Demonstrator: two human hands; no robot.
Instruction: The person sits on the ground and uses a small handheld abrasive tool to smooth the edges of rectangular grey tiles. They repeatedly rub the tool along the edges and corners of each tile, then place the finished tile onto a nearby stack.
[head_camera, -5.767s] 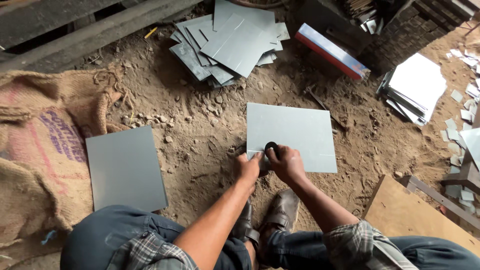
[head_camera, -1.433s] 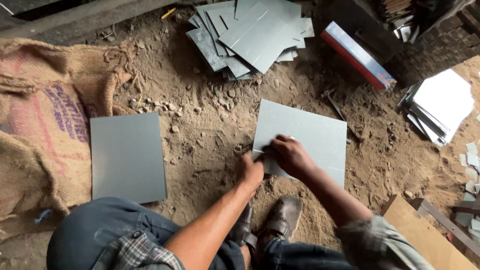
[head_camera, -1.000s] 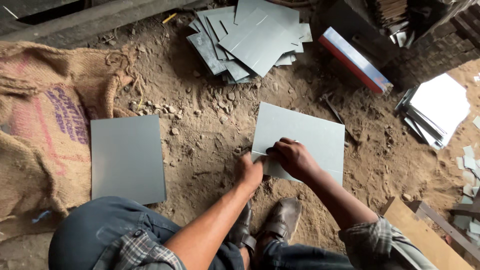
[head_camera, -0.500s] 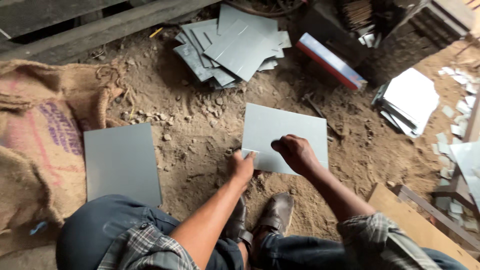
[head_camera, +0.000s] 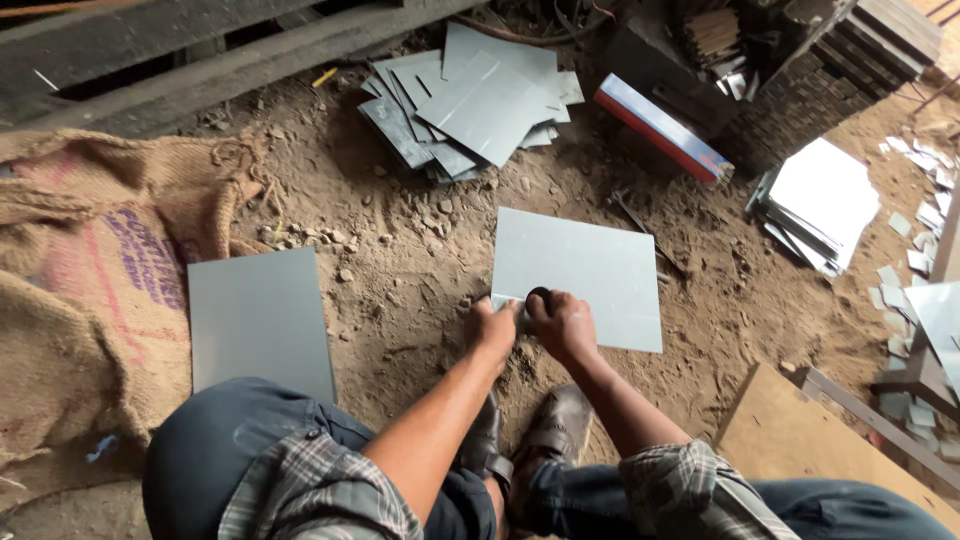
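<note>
right hand (head_camera: 566, 322) clenched over a small dark round object (head_camera: 539, 296), pressing it onto the near left corner of a grey sheet (head_camera: 585, 274) lying flat on the dirt floor (head_camera: 420, 260). left hand (head_camera: 494, 326) just beside it, fingers pinching or pinning that same corner edge; cannot tell whether gripping or merely resting. shoes (head_camera: 560, 435) tucked close beneath both wrists. further left, a second grey sheet (head_camera: 260, 322) flat on the ground, partly under a knee, touching a burlap sack (head_camera: 80, 270). beyond, a loose pile of grey sheets (head_camera: 465, 100), a red and blue box (head_camera: 660, 125), a white stack (head_camera: 820, 200) to the right, a wooden board (head_camera: 790, 435) near the right leg.

likely trouble: sheet skidding on loose grit under pressure, since only one corner held; thin edge cutting the left fingertips so near the pressing hand; pebbles underneath denting or scratching the surface.
</note>
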